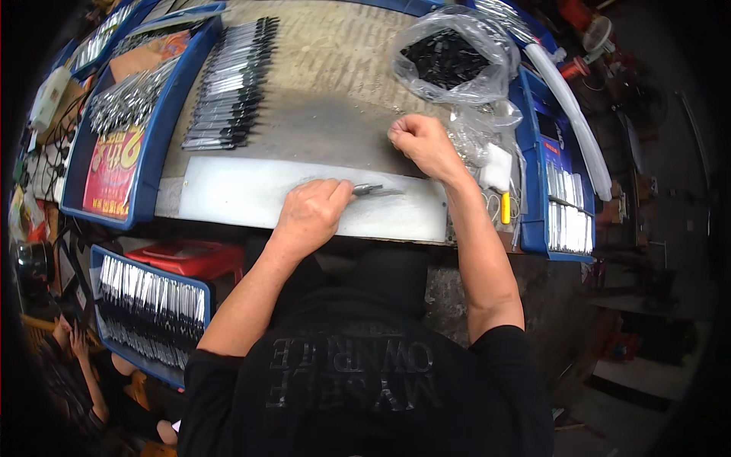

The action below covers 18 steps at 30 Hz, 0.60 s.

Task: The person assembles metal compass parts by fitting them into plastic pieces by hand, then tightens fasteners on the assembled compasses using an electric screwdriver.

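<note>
Odds and ends at both sides
Dark cables (pixel 70 126) tangle at the far left; below them, at the lower left, is another person's forearm (pixel 94 390). A red plastic item (pixel 190 257) sits nearer. Rightward, a long whitish roll (pixel 572 122) slants beyond a white block (pixel 496 167) and yellow tube (pixel 505 207).
</note>
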Available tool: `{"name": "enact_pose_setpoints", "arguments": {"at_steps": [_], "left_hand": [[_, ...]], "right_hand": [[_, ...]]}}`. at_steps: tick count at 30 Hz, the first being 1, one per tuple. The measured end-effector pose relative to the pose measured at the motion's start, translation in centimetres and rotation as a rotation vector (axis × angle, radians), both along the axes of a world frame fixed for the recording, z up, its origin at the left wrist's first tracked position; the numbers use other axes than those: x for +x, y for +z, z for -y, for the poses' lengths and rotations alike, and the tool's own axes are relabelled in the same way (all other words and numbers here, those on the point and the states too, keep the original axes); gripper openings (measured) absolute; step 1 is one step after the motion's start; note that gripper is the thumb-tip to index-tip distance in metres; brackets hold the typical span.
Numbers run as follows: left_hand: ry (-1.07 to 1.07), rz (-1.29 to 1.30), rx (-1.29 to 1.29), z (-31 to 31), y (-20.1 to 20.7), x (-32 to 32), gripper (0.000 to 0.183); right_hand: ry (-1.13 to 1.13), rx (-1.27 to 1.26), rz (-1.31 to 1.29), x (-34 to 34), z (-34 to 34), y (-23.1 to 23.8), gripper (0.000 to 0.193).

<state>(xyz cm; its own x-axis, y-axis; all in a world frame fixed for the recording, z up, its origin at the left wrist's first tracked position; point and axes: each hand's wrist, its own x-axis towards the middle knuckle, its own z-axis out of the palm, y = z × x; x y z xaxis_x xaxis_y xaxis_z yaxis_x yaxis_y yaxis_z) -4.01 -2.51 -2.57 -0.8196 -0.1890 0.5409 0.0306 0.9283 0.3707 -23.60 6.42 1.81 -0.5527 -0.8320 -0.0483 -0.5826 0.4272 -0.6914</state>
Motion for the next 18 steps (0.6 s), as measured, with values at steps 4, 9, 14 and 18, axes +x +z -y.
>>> {"name": "enact_pose_setpoints", "arguments": {"at_steps": [4,9,14,18], "left_hand": [[-0.001,-0.015,0.013,0.0,0.3,0.0,0.013],[0.003,-0.028,0.021,0.1,-0.1,0.1,0.014],[0.026,-0.013,0.004,0.0,-0.4,0.1,0.015],[0.016,-0.030,0.016,0.0,-0.4,0.1,0.016]], "right_hand": [[0.030,-0.211,0.431,3.6,-2.2,0.2,0.013],[0.126,-0.299,0.243,5.7,-3.2,-0.5,0.008],[0.131,-0.406,0.161,6.3,-3.1,-1.9,0.005],[0.154,-0.453,-0.024,6.8,-2.9,-2.5,0.005]]}}
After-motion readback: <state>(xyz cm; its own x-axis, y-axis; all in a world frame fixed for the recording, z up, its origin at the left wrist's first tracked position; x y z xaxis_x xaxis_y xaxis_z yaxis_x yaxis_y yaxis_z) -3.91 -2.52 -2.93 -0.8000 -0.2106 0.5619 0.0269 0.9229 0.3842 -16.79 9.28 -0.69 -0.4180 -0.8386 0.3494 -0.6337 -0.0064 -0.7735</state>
